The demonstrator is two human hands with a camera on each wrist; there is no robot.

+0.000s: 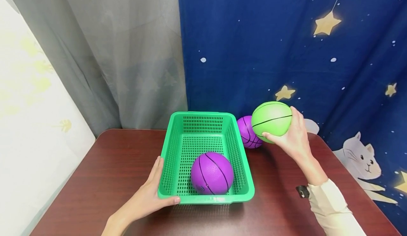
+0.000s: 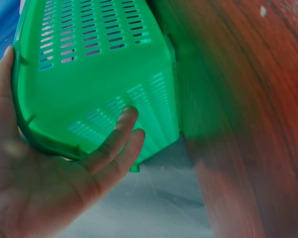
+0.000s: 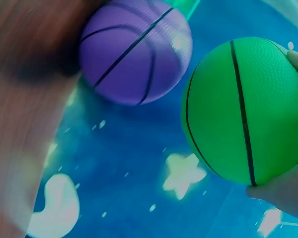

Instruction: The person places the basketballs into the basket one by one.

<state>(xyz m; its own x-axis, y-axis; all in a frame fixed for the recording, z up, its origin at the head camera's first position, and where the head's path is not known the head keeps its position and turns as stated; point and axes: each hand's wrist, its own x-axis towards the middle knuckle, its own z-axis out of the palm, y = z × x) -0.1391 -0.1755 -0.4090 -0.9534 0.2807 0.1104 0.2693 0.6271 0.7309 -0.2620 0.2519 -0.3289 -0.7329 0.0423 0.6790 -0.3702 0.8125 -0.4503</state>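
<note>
My left hand (image 1: 149, 190) spans the near left corner of a green plastic basket (image 1: 247, 172). Its thumb lies along the front rim, and its straight fingers (image 2: 124, 124) press against the perforated outer wall. Inside the basket, near the front, is a purple basketball (image 1: 212, 174). My right hand (image 1: 297, 137) grips a light green basketball (image 1: 271, 119) from its right side, up off the table to the right of the basket. Behind that ball, partly hidden by it, a second purple basketball (image 1: 248, 137) sits beside the basket's right wall; the right wrist view shows it more fully.
The basket stands on a dark red-brown wooden table (image 1: 121, 165). Past the table's back edge hang a grey curtain (image 1: 143, 59) and a blue curtain (image 1: 238, 52) with stars and a cat. A pale curtain (image 1: 31, 105) is at the left.
</note>
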